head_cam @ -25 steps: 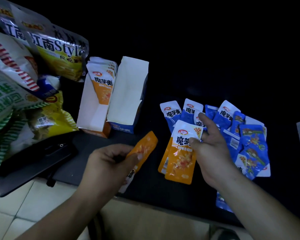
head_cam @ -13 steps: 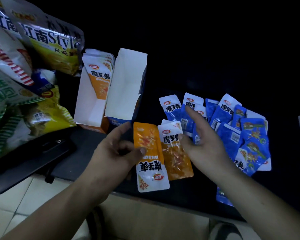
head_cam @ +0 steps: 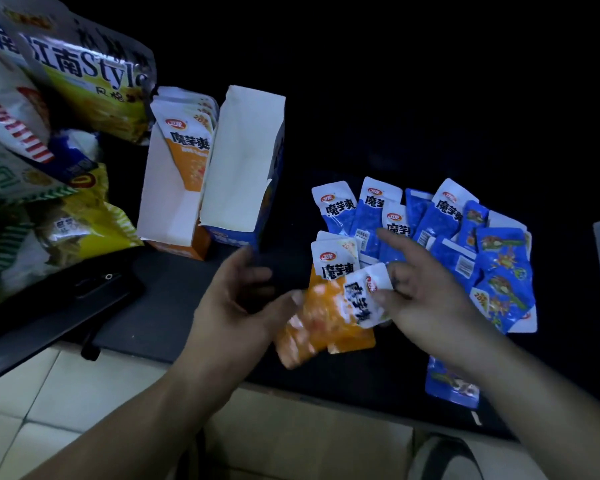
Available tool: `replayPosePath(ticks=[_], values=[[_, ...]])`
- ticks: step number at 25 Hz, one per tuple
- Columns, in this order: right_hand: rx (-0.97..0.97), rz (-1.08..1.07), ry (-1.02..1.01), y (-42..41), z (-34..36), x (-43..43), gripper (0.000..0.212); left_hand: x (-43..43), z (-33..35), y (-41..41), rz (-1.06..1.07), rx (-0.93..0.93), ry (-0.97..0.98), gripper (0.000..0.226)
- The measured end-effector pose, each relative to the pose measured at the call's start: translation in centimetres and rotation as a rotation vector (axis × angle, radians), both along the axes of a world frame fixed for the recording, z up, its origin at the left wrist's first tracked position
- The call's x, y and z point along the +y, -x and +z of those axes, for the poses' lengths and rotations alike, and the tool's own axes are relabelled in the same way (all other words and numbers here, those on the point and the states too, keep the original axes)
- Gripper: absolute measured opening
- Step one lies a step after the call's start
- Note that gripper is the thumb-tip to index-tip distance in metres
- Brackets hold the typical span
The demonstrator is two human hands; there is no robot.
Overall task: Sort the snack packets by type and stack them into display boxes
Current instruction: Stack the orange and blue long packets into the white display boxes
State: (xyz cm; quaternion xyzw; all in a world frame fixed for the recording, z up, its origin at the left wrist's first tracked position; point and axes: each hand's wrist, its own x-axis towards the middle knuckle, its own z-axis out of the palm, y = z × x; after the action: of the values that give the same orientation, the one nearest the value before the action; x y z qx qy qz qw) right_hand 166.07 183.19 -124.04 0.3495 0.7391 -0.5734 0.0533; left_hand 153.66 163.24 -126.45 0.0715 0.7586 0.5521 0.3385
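Orange konjac packets: white top with a red logo and black characters, orange body with a food print.

- tilted orange packet (head_cam: 321, 323): in the air over the near table (head_cam: 326, 375) edge, white end up-right, orange end down-left, motion-blurred. It lies across the flat orange packets (head_cam: 334, 263), which rest on the table just left of the blue pile.
- right hand (head_cam: 426, 299): thumb and curled middle fingers pinch the white end, index stretched out over the blue packets (head_cam: 499, 258).
- left hand (head_cam: 239, 306): thumb tip touches the packet's orange edge, the other fingers loosely spread and half curled off it. Too blurred to tell whether it grips.
- orange display box (head_cam: 167, 209): a row of stacked orange packets (head_cam: 187, 143) stands upright inside. blue display box (head_cam: 246, 157): just right of it, touching, white inside showing.
- large snack bags (head_cam: 84, 74) are piled far left.

Versus 0.5 s ago:
- The packet was upside down in the left hand's pinch, white end toward the person, beside the flat one. Now it is rotated white end up and the right hand has it.
- The right hand's spread fingers have come off the flat packet.
- Boxes and blue pile are unchanged.
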Motion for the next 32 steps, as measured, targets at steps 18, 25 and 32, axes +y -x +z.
replayPosePath(ticks=[18,25,32], values=[[-0.106,0.033,-0.503,-1.8,-5.4,-2.7,0.098,5.9,-3.4,-1.0,-0.211,0.341,0.332,0.044],[-0.06,-0.115,-0.414,-2.1,-6.0,-2.9,0.084,5.0,-2.9,-1.6,-0.175,0.109,0.294,0.014],[-0.093,-0.194,-0.217,1.4,-4.2,-4.0,0.054,0.1,-0.7,-0.4,-0.249,0.786,0.239,0.013]])
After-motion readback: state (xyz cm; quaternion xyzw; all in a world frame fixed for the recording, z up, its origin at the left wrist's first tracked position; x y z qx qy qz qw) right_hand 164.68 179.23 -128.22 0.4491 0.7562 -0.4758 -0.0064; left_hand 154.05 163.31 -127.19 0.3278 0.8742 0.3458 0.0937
